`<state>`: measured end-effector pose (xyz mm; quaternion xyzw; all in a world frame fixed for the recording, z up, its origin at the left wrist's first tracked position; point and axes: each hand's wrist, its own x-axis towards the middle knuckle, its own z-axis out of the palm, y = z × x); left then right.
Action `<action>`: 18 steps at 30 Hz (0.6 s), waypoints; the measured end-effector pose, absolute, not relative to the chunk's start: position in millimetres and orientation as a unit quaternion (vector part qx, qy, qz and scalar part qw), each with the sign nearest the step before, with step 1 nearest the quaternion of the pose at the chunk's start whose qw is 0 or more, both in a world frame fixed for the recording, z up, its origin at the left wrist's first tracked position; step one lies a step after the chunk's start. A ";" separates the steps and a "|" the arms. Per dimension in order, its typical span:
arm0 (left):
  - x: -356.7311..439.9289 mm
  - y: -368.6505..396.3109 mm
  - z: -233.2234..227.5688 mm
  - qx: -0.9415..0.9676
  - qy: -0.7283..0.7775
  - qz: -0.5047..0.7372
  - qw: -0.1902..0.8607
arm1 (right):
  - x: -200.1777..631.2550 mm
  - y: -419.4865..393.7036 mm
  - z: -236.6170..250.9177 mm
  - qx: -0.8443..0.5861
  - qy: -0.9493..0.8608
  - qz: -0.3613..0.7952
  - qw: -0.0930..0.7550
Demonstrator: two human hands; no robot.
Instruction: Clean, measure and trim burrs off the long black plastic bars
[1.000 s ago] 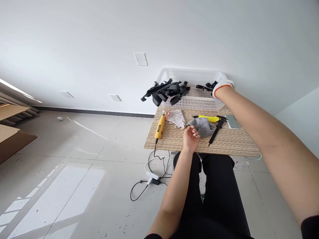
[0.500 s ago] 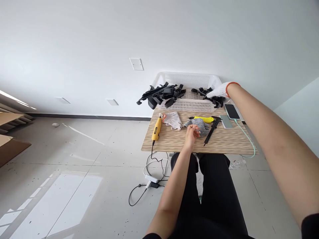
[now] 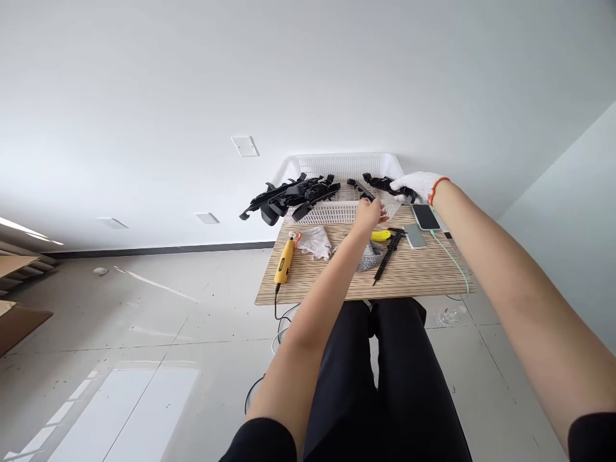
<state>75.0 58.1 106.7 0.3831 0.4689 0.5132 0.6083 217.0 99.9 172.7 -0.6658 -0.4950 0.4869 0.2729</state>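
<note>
My right hand, in a white knitted glove with an orange cuff, grips a black plastic part at the right side of the white basket. My bare left hand is over the basket's front rim, its fingers loosely curved and apart. Right beside its thumb is the end of another black plastic part; whether they touch is unclear. A heap of similar black parts fills the basket's left side and sticks out over the rim.
On the wood-patterned table lie a yellow rotary tool, a white glove, a grey knitted glove partly behind my left arm, a yellow-handled tool, a black caliper, a grey-green flat object and a phone with its cable.
My left hand has moved forward from the grey glove to the basket's front rim. My right hand stays at the basket's right side, lifting a black part slightly. The view has shifted.
</note>
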 end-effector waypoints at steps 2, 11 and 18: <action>60.3 56.2 106.0 0.400 0.490 0.510 0.583 | 229.0 97.4 171.3 -0.666 -0.467 0.494 0.308; 30.7 46.5 111.7 0.505 0.454 0.512 0.527 | 236.4 89.6 166.4 -0.605 -0.433 0.514 0.427; 49.8 65.0 100.9 0.579 0.502 0.451 0.457 | 214.5 97.0 152.7 -0.610 -0.491 0.497 0.374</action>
